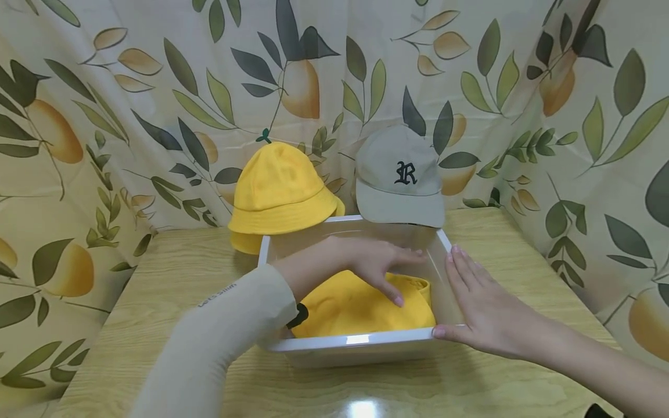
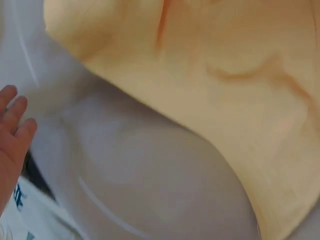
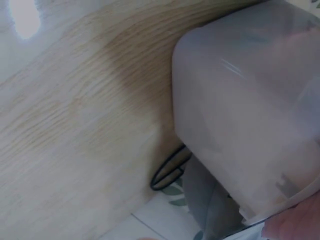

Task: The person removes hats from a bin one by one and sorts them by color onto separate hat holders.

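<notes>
Just below centre in the head view, inside a white bin (image 1: 360, 339), a yellow hat (image 1: 350, 310). Over it, left hand (image 1: 378, 264), fingers loosely extended, gripping nothing; cannot tell whether touching. Right of centre, right hand (image 1: 486, 305), fingers straight against the bin's side. Farther up, bucket hat (image 1: 282, 186) and grey cap (image 1: 397, 174).

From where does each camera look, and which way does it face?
Head: worn on the head, facing forward and down at the box; left hand and right hand show.
Left wrist: worn there, facing yellow fabric inside the box; fingertips show at left.
Right wrist: worn there, facing the box's outside and table; right hand partly shows.
Head and left wrist share the fabric.
</notes>
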A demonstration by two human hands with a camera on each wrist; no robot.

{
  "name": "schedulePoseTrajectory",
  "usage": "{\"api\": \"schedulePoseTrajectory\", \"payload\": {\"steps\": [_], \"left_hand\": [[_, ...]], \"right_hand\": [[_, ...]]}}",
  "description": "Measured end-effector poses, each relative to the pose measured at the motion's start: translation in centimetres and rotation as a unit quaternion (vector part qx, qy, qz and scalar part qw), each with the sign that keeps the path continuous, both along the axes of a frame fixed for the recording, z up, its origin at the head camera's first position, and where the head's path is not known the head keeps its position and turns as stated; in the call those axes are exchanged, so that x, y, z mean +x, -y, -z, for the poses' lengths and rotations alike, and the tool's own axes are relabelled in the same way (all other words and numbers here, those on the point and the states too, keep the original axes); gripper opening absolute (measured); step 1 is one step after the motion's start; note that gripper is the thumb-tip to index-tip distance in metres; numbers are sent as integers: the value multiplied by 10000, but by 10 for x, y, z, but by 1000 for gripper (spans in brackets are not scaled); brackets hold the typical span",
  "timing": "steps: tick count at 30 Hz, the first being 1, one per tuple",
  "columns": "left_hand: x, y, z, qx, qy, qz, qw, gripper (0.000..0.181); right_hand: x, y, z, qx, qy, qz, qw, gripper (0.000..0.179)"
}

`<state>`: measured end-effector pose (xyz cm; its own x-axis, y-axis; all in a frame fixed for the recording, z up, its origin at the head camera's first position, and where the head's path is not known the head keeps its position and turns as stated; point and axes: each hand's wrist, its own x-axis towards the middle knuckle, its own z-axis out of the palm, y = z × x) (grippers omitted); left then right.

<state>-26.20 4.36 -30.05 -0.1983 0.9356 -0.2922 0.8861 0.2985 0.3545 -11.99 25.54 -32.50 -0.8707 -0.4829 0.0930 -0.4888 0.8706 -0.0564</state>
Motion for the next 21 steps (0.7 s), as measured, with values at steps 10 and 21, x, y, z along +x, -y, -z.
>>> {"api": "schedulePoseTrajectory", "payload": {"steps": [10, 21], "left_hand": [[-1, -32, 28, -120, -654, 425, 9969, 58], [-8, -35, 47, -507, -534, 126, 9972, 50]], "right_hand": [[1, 0, -1, 75, 22, 42, 10000, 107], [1, 1, 0, 19, -1, 38, 10000, 108]]}}
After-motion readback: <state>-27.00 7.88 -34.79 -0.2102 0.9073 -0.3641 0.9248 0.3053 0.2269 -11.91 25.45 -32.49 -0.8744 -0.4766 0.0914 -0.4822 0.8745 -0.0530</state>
